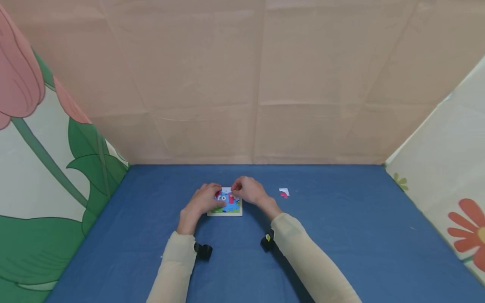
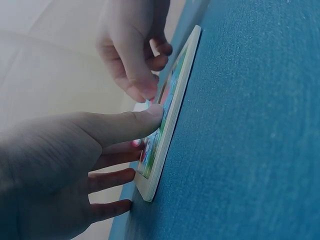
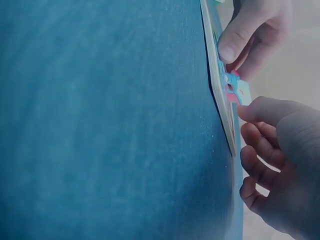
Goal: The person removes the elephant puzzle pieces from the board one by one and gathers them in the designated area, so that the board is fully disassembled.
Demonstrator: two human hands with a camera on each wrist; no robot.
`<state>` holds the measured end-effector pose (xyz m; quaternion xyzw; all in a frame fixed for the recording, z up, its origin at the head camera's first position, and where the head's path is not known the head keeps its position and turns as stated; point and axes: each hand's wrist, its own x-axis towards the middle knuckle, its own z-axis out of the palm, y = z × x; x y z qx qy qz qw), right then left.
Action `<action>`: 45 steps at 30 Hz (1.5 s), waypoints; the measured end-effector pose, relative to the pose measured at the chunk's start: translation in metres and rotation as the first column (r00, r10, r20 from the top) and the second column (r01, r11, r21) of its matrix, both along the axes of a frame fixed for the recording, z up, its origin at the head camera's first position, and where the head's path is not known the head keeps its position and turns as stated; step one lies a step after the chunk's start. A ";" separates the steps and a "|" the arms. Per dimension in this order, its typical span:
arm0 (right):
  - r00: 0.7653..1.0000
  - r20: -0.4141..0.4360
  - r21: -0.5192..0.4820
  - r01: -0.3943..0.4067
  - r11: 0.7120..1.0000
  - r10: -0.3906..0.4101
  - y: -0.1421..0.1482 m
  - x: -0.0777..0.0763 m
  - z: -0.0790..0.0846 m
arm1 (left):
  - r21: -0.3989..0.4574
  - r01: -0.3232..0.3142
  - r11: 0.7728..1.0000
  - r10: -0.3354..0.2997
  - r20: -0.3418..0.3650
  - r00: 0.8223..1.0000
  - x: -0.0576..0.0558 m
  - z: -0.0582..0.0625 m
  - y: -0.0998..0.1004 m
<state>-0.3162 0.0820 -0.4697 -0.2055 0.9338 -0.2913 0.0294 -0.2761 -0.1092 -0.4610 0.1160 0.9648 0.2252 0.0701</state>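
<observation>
A small jigsaw puzzle (image 1: 231, 208) with a blue cartoon animal lies in a pale wooden tray (image 2: 167, 132) on the blue table. My left hand (image 1: 204, 198) reaches over its left side. The left thumb (image 2: 150, 114) presses on the picture, and the other fingers stretch out nearly straight toward the far left edge. At the far right part of the tray, my right hand (image 1: 250, 189) pinches a puzzle piece (image 3: 244, 91) between thumb and index finger. That piece stands tilted against the picture, partly hidden by the fingertips. The remaining right fingers curl loosely, holding nothing.
Right of the tray lies a loose white and pink puzzle piece (image 1: 284, 192). The blue tablecloth (image 1: 333, 235) runs back to a beige hanging sheet (image 1: 257, 84). Printed flower panels stand at both sides. Each wrist bears a black camera (image 1: 203, 251).
</observation>
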 end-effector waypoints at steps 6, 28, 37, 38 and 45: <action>1.000 0.020 -0.069 -0.019 0.997 0.021 0.000 0.001 0.000 | 0.000 0.005 1.000 -0.005 -0.003 1.000 0.000 0.000 0.000; 1.000 0.026 -0.226 0.018 0.974 -0.013 0.002 0.006 -0.001 | 0.031 -0.048 0.998 0.048 0.000 0.999 -0.002 -0.001 0.006; 0.999 0.043 -0.263 0.012 0.965 -0.001 0.007 0.008 0.005 | 0.060 -0.073 0.995 0.072 0.032 0.997 -0.002 0.000 0.007; 0.999 0.043 -0.263 0.011 0.965 0.000 0.008 0.008 0.005 | 0.063 -0.076 0.995 0.074 0.035 0.997 -0.001 0.000 0.007; 0.997 0.068 -0.281 0.043 0.959 -0.025 0.020 0.010 0.004 | 0.071 -0.092 0.993 0.088 0.058 0.994 -0.001 0.001 0.006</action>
